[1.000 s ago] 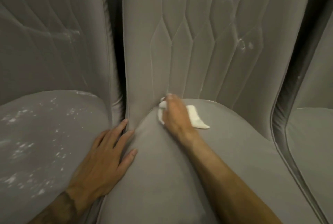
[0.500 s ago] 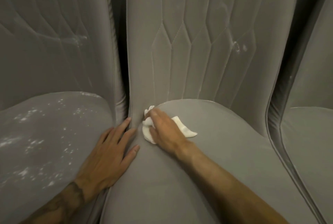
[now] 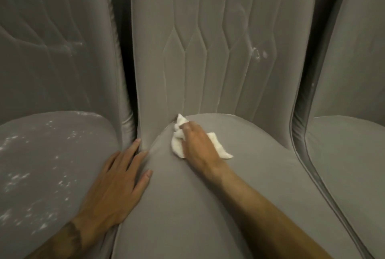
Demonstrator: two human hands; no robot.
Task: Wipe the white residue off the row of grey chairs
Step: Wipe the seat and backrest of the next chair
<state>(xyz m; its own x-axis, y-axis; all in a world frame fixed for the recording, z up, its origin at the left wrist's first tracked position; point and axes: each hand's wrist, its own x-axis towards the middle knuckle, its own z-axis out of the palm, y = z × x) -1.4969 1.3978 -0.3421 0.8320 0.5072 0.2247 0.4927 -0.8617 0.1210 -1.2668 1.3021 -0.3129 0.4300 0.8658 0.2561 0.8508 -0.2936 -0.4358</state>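
three grey chairs stand side by side, seen close and from above. the middle chair (image 3: 187, 217) fills the centre, its seat cushion running from the near edge up to the quilted backrest (image 3: 158, 60) on the far side. the right hand (image 3: 200, 146) reaches in from the near right and lies on the far left part of that seat, just beside the crease where cushion meets backrest. its grip is closed down over a crumpled white cloth (image 3: 178, 147) — fingers bent onto it, one end of the cloth poking out past them toward the crease, another end trailing out to the right of the hand, flat on the seat. the left hand (image 3: 116, 181) rests palm down on the left edge of the same cushion, fingers straight and a little spread, its grip slack and holding nothing; its fingertips (image 3: 136, 143) touch the fold at the foot of the backrest. the left chair (image 3: 62, 140) has white residue (image 3: 19, 176) flecked across much of its seat, with a paler streak along the far rim and a faint smear higher on its back. on the middle backrest, well to the right of the cloth, sit two small white marks (image 3: 258, 53) — one ring-shaped. the right chair (image 3: 343, 154) shows only in part at the right edge.
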